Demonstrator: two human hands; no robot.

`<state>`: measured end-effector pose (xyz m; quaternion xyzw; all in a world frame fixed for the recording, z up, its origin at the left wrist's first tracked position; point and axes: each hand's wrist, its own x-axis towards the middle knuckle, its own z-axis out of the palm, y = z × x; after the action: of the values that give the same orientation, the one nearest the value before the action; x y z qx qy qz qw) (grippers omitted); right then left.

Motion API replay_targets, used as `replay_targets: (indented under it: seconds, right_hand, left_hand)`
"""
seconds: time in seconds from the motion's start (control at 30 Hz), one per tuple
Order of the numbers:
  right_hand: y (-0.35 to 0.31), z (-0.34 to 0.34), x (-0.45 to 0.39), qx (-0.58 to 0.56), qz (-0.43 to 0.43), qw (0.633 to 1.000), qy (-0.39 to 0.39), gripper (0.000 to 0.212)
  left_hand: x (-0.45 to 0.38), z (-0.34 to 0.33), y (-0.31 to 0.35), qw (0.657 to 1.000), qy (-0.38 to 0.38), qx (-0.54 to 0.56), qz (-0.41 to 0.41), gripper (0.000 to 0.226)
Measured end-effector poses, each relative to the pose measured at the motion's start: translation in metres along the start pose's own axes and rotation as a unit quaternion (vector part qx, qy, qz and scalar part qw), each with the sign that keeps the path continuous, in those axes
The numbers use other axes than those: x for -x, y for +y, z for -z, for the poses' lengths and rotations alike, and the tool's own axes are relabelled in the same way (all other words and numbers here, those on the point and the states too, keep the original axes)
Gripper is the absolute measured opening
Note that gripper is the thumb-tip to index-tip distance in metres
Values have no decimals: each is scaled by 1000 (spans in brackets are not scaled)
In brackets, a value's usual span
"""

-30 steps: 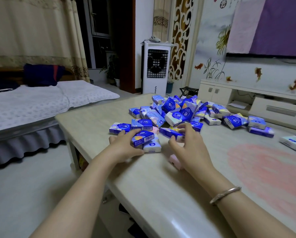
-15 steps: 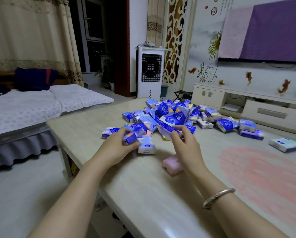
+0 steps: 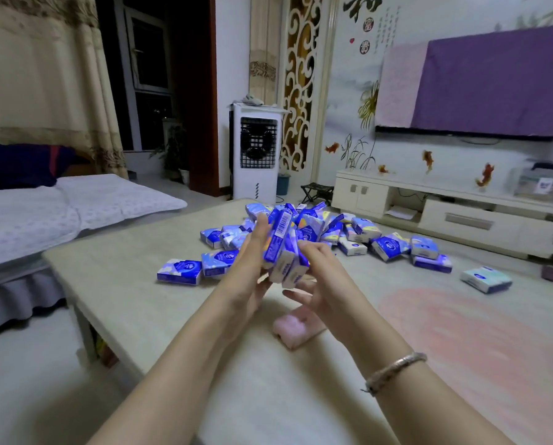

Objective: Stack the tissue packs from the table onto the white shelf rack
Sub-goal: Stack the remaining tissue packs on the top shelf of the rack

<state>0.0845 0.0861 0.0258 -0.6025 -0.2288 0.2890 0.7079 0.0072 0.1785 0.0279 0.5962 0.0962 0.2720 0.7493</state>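
A heap of blue and white tissue packs lies on the beige table. Between my two hands I press a bunch of several tissue packs, standing on edge and lifted off the tabletop. My left hand holds the bunch from the left with its fingers up. From the right, my right hand closes around it. Two loose packs lie flat just left of my hands. A pink pack rests on the table under my right wrist. No white shelf rack is in view.
A single pale pack lies apart at the right of the table. A bed stands close to the table's left edge. Beyond the table are a white air cooler and a low TV cabinet.
Both hands have gathered packs from the near side of the heap, pressed them together and raised them off the table. The camera has tilted up.
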Motion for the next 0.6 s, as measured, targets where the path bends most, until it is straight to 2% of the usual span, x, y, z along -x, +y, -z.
replay_targets:
  seconds: [0.1,0.2,0.3,0.43,0.53,0.6]
  right_hand:
    - [-7,13,1,-8,10,1000,16,39]
    - [-18,27,4,0,35,999,27,69]
    - [-35,41,13,25,56,998,13,86]
    - [-55,59,35,63,86,993,39,79]
    - [-71,71,59,111,96,987,61,87]
    - [-85,81,79,163,115,977,71,68]
  left_hand:
    - [-2,-17,-4,999,-4,31,6,45]
    - [-4,-31,-12,999,4,-14,-42,26]
    - [-3,-50,-7,998,18,2,-64,31]
    - [8,-78,0,995,-8,92,-34,50]
    - [19,-99,7,991,-49,121,-8,39]
    - [28,-117,13,985,-63,161,-10,32]
